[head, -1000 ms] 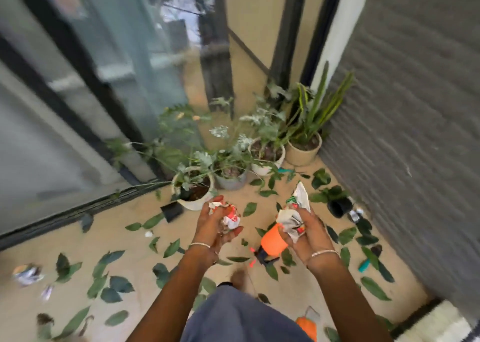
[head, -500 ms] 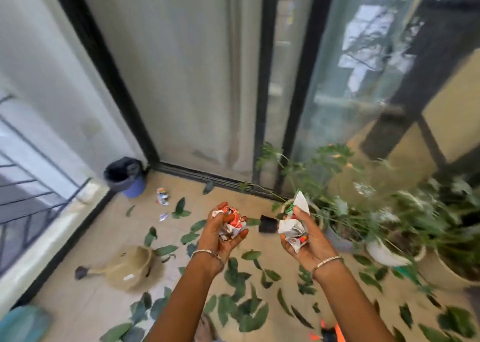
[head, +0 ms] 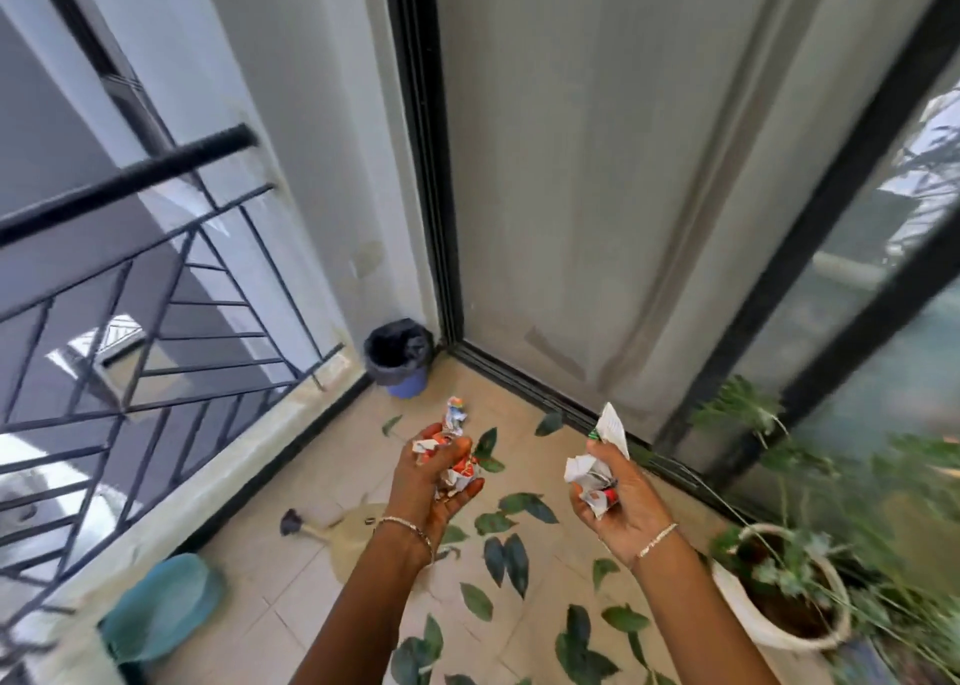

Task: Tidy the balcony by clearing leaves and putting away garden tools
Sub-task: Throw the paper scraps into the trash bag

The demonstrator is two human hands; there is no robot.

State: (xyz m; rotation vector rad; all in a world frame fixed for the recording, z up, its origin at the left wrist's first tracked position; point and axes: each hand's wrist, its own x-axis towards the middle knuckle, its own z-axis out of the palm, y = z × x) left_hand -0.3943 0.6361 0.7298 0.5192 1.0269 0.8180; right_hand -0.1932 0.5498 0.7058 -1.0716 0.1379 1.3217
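Note:
My left hand (head: pixel 423 481) grips a crumpled wad of red and white paper (head: pixel 460 468) at chest height over the tiled floor. A second wad of crumpled white paper (head: pixel 592 468) is held in my right hand (head: pixel 618 497), with one pointed corner sticking up. Several green leaves (head: pixel 506 554) lie scattered on the tiles below and ahead of both hands. Another scrap of crumpled paper (head: pixel 454 414) lies on the floor beyond my left hand. A blue bin (head: pixel 400 357) with a black liner stands in the far corner, ahead and left of my hands.
A black metal railing (head: pixel 130 279) on a low kerb runs along the left. Glass sliding doors (head: pixel 597 190) close the far side. A white pot with a plant (head: pixel 779 627) stands at right. A tan hand fan (head: pixel 353 523) and a teal object (head: pixel 161 601) lie on the floor.
The view has swung left, from the potted plants to the corner with the bin, which is nearer now. Both hands keep their paper wads. The orange tool has left the frame.

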